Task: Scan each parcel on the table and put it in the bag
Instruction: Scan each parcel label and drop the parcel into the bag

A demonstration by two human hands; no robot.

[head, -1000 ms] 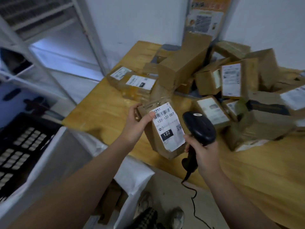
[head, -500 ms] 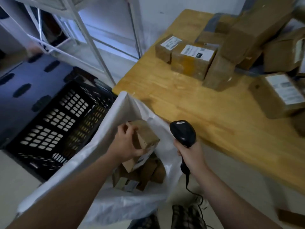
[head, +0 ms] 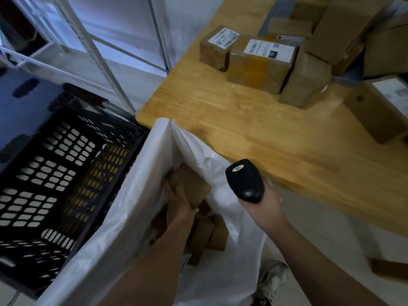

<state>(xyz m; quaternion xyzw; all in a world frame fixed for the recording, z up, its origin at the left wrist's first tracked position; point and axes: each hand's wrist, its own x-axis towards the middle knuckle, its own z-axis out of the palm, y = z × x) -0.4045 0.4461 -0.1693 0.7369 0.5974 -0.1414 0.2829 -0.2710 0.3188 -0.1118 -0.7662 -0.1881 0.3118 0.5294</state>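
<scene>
My left hand (head: 180,207) is down inside the white bag (head: 123,217) and holds a small brown parcel (head: 191,186) from its left side. Several other brown parcels (head: 207,237) lie lower in the bag. My right hand (head: 261,203) grips a black barcode scanner (head: 245,181) just over the bag's right rim, beside the table's front edge. On the wooden table (head: 254,133), more brown parcels with white labels (head: 260,65) are piled at the back and right.
A black slotted plastic crate (head: 55,184) stands on the floor left of the bag. White metal shelving (head: 92,51) rises behind it. A shoe (head: 272,281) shows on the floor under the bag's lower edge.
My left hand carried the labelled parcel from over the table down into the bag, and it now sits deeper inside. My right hand with the scanner moved to the bag's rim.
</scene>
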